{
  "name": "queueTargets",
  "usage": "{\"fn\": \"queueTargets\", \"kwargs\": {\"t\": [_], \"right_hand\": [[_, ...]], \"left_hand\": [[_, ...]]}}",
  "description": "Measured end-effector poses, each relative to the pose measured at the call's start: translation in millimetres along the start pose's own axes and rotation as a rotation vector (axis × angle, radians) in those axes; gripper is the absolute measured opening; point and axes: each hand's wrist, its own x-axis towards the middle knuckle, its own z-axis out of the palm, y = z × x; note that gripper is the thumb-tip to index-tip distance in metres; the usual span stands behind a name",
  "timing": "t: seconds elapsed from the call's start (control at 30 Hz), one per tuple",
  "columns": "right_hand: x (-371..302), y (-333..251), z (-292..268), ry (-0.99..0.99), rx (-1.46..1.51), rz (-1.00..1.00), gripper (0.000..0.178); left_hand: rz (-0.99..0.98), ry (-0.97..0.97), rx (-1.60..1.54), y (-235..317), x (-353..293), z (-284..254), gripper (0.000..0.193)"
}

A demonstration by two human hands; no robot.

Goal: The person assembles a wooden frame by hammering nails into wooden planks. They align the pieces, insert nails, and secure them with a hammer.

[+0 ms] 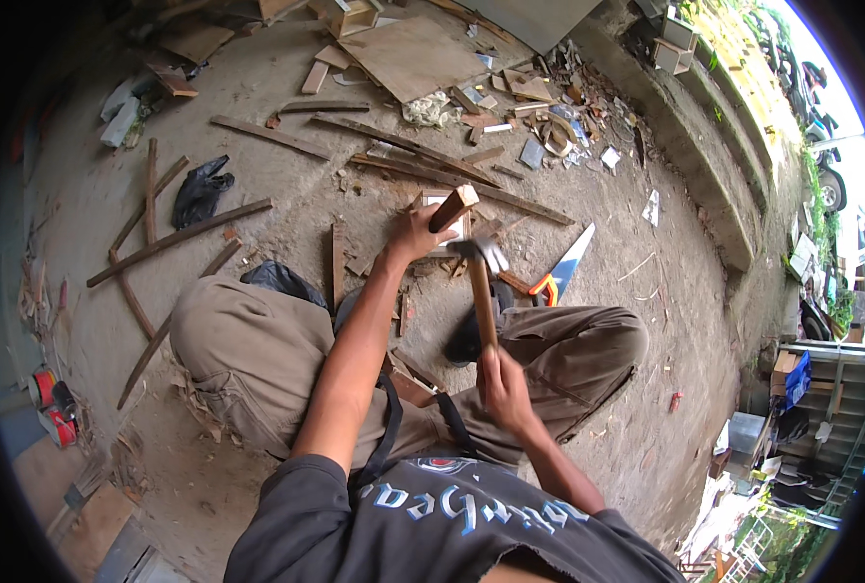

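My left hand [413, 233] is closed around a short brown wood block [455, 207], whose pale cut end tilts up and to the right. In my right hand [505, 387] is a claw hammer [483, 303], gripped low on its wooden handle. The slightly blurred hammer head hangs just below and right of the block; whether they touch I cannot tell. Beneath the block, partly hidden, lies a pale flat piece with a wooden edge. A handsaw [574, 255] with an orange handle rests on the ground by my right knee.
Long wooden strips [277, 136] lie ahead and at left, near a black plastic bag [202, 191]. A plywood sheet [413, 56] and scrap debris [559, 126] spread farther off. A concrete step [680, 170] runs along the right. Red-rimmed spools [55, 425] sit far left.
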Motion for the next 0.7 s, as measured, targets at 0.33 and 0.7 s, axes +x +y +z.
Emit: {"fn": "queueTargets", "kwargs": {"t": [0.33, 0.7], "right_hand": [[-21.4, 38.1, 13.2, -0.088, 0.324, 0.776, 0.050], [120.3, 16.5, -32.9, 0.106, 0.335, 0.354, 0.045]], "left_hand": [[-0.189, 0.190, -0.440, -16.1, 0.1, -32.7, 0.038], [-0.618, 0.879, -0.638, -29.0, -20.3, -131.0, 0.043]]}}
